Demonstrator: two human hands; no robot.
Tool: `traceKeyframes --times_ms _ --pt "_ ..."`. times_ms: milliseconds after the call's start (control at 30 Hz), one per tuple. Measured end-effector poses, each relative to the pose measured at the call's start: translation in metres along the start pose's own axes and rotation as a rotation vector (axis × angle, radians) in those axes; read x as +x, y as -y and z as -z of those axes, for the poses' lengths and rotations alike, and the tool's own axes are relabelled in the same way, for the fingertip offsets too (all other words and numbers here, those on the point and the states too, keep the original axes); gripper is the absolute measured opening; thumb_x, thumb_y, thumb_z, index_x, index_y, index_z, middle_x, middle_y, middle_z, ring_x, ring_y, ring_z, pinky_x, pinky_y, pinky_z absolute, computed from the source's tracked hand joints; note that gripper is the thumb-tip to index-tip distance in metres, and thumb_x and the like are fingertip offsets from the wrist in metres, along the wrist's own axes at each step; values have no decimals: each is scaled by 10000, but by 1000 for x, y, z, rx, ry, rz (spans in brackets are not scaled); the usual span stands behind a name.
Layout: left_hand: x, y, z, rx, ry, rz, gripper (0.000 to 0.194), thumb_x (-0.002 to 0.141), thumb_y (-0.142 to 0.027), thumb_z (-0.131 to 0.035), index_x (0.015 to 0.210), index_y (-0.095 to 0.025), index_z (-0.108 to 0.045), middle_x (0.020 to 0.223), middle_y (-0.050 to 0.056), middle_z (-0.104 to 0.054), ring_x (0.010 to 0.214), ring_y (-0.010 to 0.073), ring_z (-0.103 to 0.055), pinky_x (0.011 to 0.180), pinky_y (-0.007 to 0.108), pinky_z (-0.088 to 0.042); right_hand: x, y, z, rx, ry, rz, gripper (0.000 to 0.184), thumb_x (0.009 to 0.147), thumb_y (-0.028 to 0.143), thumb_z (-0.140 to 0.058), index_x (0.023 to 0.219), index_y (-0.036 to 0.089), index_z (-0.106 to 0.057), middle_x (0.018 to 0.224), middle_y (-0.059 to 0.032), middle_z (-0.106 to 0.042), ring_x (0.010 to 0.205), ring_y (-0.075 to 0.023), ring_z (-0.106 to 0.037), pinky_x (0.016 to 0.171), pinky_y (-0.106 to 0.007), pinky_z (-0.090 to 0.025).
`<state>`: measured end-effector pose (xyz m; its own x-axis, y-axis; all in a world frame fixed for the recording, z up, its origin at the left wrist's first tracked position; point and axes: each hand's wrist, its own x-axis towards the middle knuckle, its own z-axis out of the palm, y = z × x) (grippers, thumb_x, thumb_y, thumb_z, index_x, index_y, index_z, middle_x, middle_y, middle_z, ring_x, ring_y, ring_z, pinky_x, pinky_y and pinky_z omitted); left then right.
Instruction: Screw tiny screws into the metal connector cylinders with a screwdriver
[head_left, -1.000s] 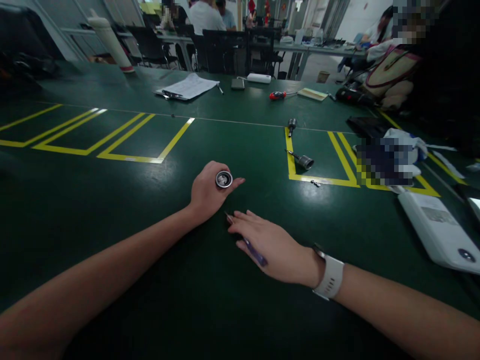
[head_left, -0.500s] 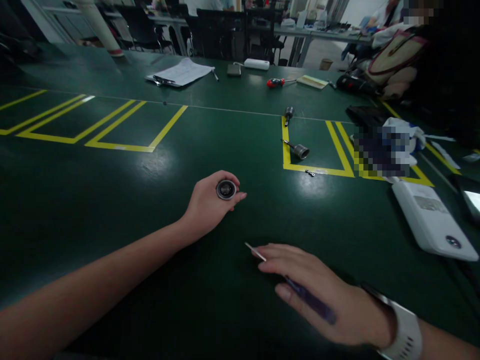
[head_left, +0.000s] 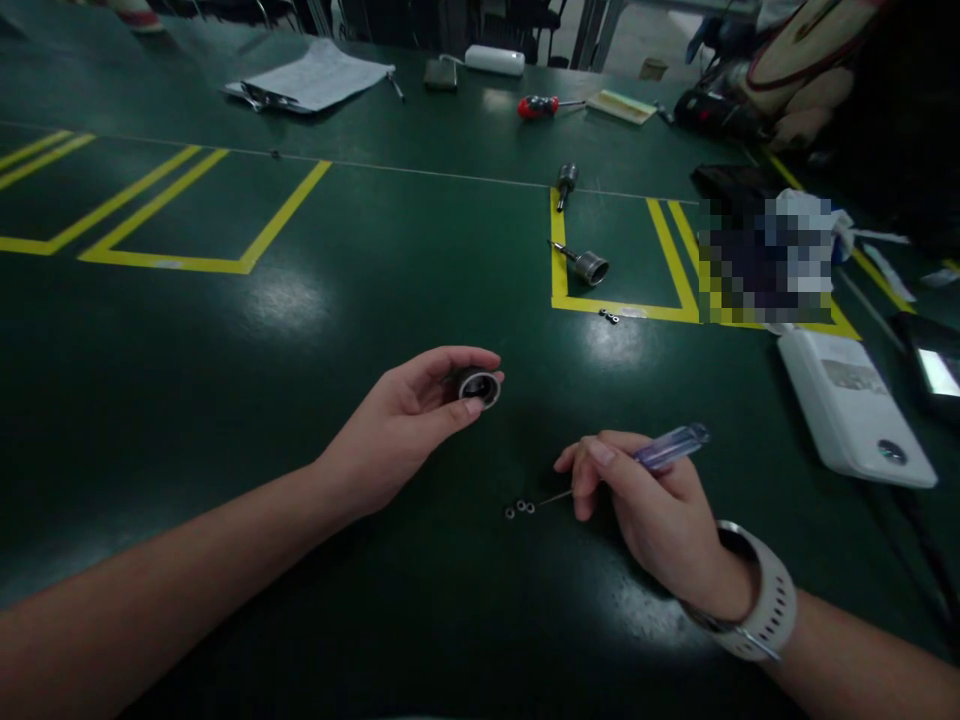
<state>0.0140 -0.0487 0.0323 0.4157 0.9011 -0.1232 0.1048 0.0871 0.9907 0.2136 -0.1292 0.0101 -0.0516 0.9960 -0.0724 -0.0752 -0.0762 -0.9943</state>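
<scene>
My left hand [head_left: 390,430] is closed around a round metal cup-shaped part [head_left: 489,378], with its hollow mouth turned up and toward me. The thumb presses on its near rim. My right hand [head_left: 645,490] grips a small screwdriver [head_left: 670,447] with a clear purple handle. Its thin shaft slants down to the left, the tip close beside three small dark rings [head_left: 521,506] on the green table [head_left: 360,610]. I cannot tell whether the tip touches them. The cup-shaped part is held apart from the screwdriver.
Two metal cup-shaped parts with shanks [head_left: 590,267] lie by the yellow tape, with more small rings [head_left: 609,316] nearby. A white device [head_left: 855,410] sits at right. Farther back are a red-black screwdriver [head_left: 538,107], papers on a clipboard [head_left: 322,78] and a white cylinder [head_left: 495,60].
My left hand has turned, tilting the cup-shaped part's mouth toward me. My right hand has rolled, so the screwdriver handle now points up and right. The small rings under it now show.
</scene>
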Motion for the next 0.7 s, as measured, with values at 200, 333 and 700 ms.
traceKeyframes --times_ms 200,333,700 --pt "-4 -2 -1 -6 28 1 314 748 -106 -581 1039 -217 -627 1103 49 -679 1031 217 -636 871 372 -546 0 6 -3 -234 41 64 338 912 300 -468 611 196 -581 534 -3 -549 630 -170 -585 649 -311 -478" --pt "-6 -2 -3 -57 22 21 327 734 -98 -584 1034 -216 -639 1101 49 -680 1033 216 -634 886 378 -534 -4 16 -6 -428 125 295 293 897 170 -424 634 187 -553 550 -6 -536 572 -150 -547 707 -356 -487" --pt "-11 5 -10 -97 32 24 352 723 -73 -609 1046 -206 -648 1124 53 -671 1071 226 -615 952 401 -499 -8 20 -4 -665 149 660 204 764 50 -478 878 176 -590 677 -48 -642 633 -174 -613 811 -422 -519"
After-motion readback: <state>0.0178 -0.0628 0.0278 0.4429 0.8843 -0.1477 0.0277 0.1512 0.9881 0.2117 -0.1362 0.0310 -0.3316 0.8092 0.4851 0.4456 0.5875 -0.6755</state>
